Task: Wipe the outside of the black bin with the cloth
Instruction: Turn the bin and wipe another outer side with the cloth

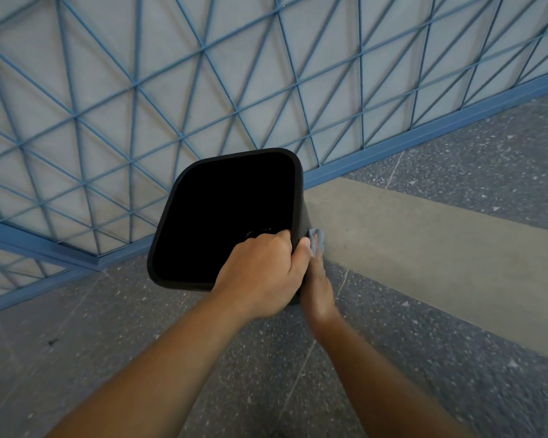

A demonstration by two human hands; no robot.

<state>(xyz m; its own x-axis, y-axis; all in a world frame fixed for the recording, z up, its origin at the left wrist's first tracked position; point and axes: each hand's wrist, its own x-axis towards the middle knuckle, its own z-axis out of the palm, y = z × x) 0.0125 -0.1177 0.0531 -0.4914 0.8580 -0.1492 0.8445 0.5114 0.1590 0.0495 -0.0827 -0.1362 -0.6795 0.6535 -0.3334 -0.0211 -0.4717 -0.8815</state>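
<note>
The black bin (231,216) is a smooth, matte plastic tub with a squarish mouth, rounded corners and a rolled lip; it is held off the speckled terrazzo floor (298,384), tilted so its dark opening faces the camera, and the inside is too dark to read. The left hand (261,271) grips the near right corner of the rim, fingers curled over the lip into the opening and the thumb pressed on the outer wall. The right hand (318,287) lies along the bin's right outer side with its fingers reaching up against the wall; it is blurred, so how tightly they curl cannot be told. At those fingertips a small bunch of soft, pale blue-grey cloth (317,240) shows, pressed to the bin's outside just beside the left thumb. Both forearms are bare. Behind the bin stands a blue metal railing (133,86) of thin rods crossing in a triangle and diamond lattice, set in a heavier flat blue frame, with pale grey ground seen through it. To the right a smooth, plain beige strip (424,235) runs across the flecked grey floor, which is divided by thin light joint lines
</note>
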